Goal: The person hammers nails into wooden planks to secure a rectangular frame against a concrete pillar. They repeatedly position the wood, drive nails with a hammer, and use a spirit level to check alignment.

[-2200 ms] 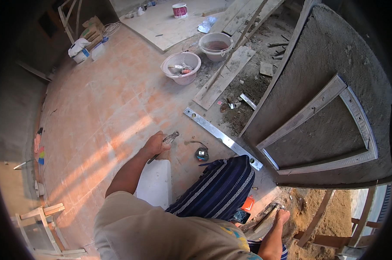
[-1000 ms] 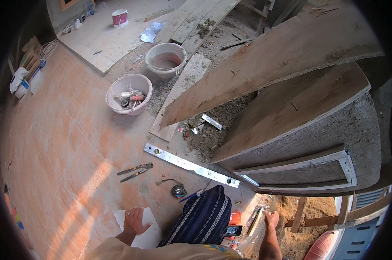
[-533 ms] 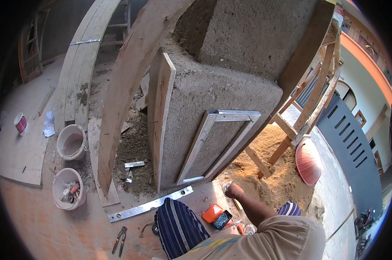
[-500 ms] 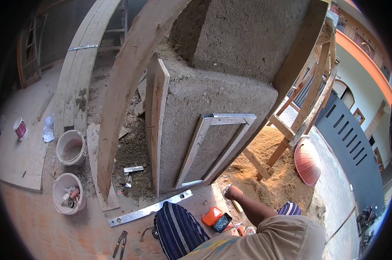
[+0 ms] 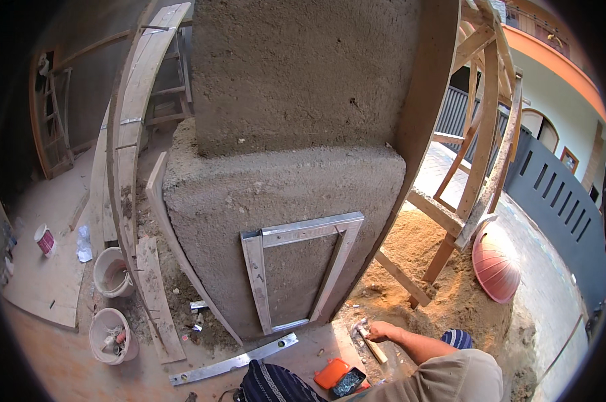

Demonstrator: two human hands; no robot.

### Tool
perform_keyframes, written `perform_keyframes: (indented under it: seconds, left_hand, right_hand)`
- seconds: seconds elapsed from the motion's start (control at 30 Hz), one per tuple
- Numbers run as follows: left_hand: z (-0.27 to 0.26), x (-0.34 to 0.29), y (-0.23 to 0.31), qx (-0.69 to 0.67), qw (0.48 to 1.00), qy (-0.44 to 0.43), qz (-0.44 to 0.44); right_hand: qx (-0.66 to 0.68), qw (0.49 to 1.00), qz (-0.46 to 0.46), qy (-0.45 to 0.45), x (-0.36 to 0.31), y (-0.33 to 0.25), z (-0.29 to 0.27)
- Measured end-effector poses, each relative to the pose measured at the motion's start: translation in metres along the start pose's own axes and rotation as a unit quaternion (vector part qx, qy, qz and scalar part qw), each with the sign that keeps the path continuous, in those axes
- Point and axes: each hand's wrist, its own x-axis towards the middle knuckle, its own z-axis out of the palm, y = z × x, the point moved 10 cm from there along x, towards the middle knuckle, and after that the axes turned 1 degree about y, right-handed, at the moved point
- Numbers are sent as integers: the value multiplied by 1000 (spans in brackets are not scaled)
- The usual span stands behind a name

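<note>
Gritty column [image 5: 289, 177] | right hand [image 5: 382, 330] at wood-handled hammer [image 5: 377, 352], grip unclear | left hand unseen

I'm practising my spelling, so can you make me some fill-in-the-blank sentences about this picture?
The tool nearest the right hand is a ____.
The small case near the spirit level is bright ____.
The frame against the grey column has ____ sides.
The sand lies to the ____ of the column.

Missing words: hammer, orange, four, right.
</note>
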Motion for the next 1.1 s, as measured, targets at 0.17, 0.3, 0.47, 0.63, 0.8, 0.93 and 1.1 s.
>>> perform_keyframes:
  seconds: [0.17, 0.3, 0.47, 0.63, 0.8, 0.93, 1.1]
  left_hand:
    - [10, -9, -9, -13, 998, -21, -51]
    - [19, -23, -34, -45, 992, -39, -110]
    - [33, -69, -69, -165, 963, -60, -207]
    - [-71, -59, 95, -586, 755, -71, -285]
    - [-196, -47, 274, -223, 951, 35, 210]
    - [-155, -55, 315, 74, 968, -3, 239]
    - [-148, -52, 325, 38, 963, 73, 258]
  right_hand:
    - [-29, 996, -68, -49, -21, 76, 11]
    - [-53, 995, -40, -69, -20, 114, 44]
    - [61, 996, -12, -59, -12, 64, 16]
    - [36, 995, 39, -82, -77, 82, -38]
    - [8, 994, 108, 0, -216, 97, -118]
    - [64, 983, 125, 116, -237, 132, -78]
    - [49, 984, 130, 115, -240, 119, -95]
